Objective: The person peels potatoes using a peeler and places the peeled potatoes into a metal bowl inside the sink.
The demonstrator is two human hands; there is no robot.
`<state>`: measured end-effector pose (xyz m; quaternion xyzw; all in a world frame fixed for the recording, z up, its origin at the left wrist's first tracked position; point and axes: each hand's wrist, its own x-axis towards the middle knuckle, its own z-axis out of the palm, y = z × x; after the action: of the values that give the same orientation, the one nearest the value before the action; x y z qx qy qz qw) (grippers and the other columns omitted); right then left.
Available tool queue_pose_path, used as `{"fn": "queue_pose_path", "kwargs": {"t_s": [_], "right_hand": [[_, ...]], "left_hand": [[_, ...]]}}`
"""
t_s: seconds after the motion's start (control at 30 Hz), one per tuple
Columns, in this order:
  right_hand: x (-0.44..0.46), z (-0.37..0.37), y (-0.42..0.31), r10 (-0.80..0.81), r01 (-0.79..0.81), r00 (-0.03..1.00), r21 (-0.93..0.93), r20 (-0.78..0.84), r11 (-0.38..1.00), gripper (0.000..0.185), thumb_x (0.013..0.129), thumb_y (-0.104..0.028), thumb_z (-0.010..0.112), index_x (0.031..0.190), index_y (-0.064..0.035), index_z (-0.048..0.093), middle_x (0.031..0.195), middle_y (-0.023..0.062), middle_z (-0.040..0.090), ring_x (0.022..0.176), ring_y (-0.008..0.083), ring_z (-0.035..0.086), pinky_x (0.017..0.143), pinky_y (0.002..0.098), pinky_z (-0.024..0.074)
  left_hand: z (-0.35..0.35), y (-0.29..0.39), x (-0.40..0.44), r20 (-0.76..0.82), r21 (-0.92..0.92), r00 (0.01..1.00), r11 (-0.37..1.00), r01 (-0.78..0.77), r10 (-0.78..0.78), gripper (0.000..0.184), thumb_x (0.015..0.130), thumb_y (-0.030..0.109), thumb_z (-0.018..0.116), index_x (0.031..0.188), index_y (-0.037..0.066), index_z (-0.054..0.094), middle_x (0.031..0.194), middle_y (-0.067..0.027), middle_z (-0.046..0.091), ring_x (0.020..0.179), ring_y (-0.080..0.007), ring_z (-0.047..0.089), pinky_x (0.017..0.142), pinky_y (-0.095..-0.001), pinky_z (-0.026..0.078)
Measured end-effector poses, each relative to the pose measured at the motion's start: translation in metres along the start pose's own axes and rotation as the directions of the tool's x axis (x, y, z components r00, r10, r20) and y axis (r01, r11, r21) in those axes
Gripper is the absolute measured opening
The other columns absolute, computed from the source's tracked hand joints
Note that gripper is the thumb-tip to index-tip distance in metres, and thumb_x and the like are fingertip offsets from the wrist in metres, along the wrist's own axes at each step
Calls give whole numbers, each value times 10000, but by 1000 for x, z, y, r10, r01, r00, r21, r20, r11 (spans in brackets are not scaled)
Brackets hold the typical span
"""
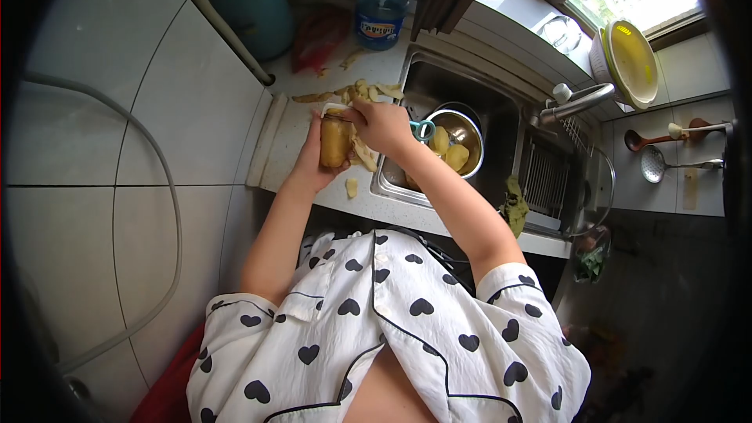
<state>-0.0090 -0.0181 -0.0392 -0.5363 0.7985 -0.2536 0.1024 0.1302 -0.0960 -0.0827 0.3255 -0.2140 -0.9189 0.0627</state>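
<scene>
My left hand [314, 158] is wrapped round a brownish-yellow potato [336, 142], held upright over the counter's front left part. My right hand [381, 127] is closed on a peeler, whose teal handle [423, 130] sticks out to the right of the fist. The peeler's blade end lies against the top of the potato, partly hidden by my fingers. Peelings [364, 154] lie on the counter beside and behind my hands. Pale peeled potatoes [456, 157] rest in a metal bowl [475, 130] at the sink's left side.
Behind the sink [501, 102] stand a faucet [578, 104] and stacked basins [631, 63]. A blue soap bottle [380, 19], a red plastic bag [320, 37] and a teal bucket [244, 4] are at the back left. A green cloth [514, 205] hangs at the sink's front edge.
</scene>
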Motion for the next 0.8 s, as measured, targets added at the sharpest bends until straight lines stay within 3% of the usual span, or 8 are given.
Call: {"fn": "queue_pose_path", "kwargs": {"t_s": [0.23, 0.33, 0.4, 0.47, 0.57, 0.67, 0.8], "right_hand": [[6, 20, 7, 14, -17, 998, 49, 66, 999, 278, 861, -372, 525, 862, -117, 634, 757, 137, 649, 746, 341, 624, 656, 449, 467], [13, 39, 34, 216, -194, 960, -133, 177, 972, 297, 857, -388, 516, 927, -135, 655, 821, 137, 661, 795, 327, 632, 687, 433, 478], [7, 47, 46, 289, -285, 930, -50, 226, 957, 321, 867, -396, 496, 985, -144, 656, 910, 137, 661, 874, 322, 624, 721, 427, 481], [7, 44, 44, 331, -325, 921, -63, 205, 944, 326, 884, -392, 478, 993, -137, 648, 904, 136, 661, 865, 321, 625, 723, 432, 480], [7, 40, 45, 334, -337, 930, -13, 154, 942, 335, 894, -395, 471, 961, -110, 633, 865, 148, 655, 847, 337, 616, 711, 442, 469], [3, 17, 24, 290, -299, 953, 115, 88, 947, 326, 891, -385, 490, 913, -83, 610, 801, 161, 640, 795, 362, 605, 672, 447, 458], [-11, -3, 0, 114, -126, 991, 180, 72, 976, 279, 874, -345, 532, 854, -72, 588, 734, 161, 622, 732, 376, 595, 626, 444, 450]], "left_hand": [[-9, -4, -4, -37, -12, 999, 1000, -11, 11, 615, 824, 706, 408, 1021, 144, 561, 754, -55, 582, 607, -169, 563, 483, -248, 452], [7, -7, -20, 39, 52, 999, 999, -13, 11, 623, 825, 703, 414, 1041, 134, 548, 762, -65, 572, 613, -166, 561, 479, -248, 450], [15, -5, -22, 92, 50, 996, 999, -4, -1, 604, 832, 686, 428, 1041, 128, 532, 769, -56, 558, 599, -181, 562, 475, -265, 446], [0, -6, -11, 12, 45, 1000, 999, -29, 29, 623, 838, 688, 412, 1065, 120, 531, 795, -60, 573, 633, -186, 580, 491, -274, 452], [-15, -9, -4, -97, 85, 994, 995, -47, 55, 624, 837, 678, 426, 1082, 116, 539, 844, -68, 597, 674, -182, 588, 520, -272, 479], [5, -4, -10, -150, -20, 987, 998, -57, 54, 584, 849, 643, 448, 1092, 121, 552, 897, -61, 620, 716, -193, 612, 554, -276, 502], [-14, -1, -2, 5, -79, 1000, 997, 13, -13, 539, 860, 601, 469, 1103, 126, 548, 941, -71, 620, 783, -199, 627, 625, -275, 502]]}}
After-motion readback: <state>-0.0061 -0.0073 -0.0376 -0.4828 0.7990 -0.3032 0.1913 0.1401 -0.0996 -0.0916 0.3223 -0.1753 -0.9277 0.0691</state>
